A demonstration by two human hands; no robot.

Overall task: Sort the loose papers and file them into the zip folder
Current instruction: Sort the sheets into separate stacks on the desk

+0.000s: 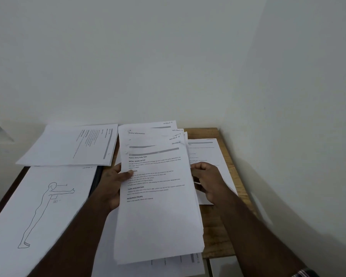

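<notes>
While both hands hold it above the wooden tabletop [214,244], the stack of papers [158,206] fans at its top edge. Left hand [113,184] keeps a closed grip, thumb on the front sheet; right hand [207,180] curls round the right edge. More sheets lie around, including a figure drawing [40,208].

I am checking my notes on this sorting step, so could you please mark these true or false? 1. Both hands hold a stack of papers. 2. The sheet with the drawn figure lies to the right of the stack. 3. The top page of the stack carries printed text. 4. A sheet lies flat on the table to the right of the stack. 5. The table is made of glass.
1. True: the left hand and right hand grip the stack of papers.
2. False: the figure sheet lies to its left.
3. True.
4. True: a sheet lies there.
5. False: the table looks wooden.
</notes>
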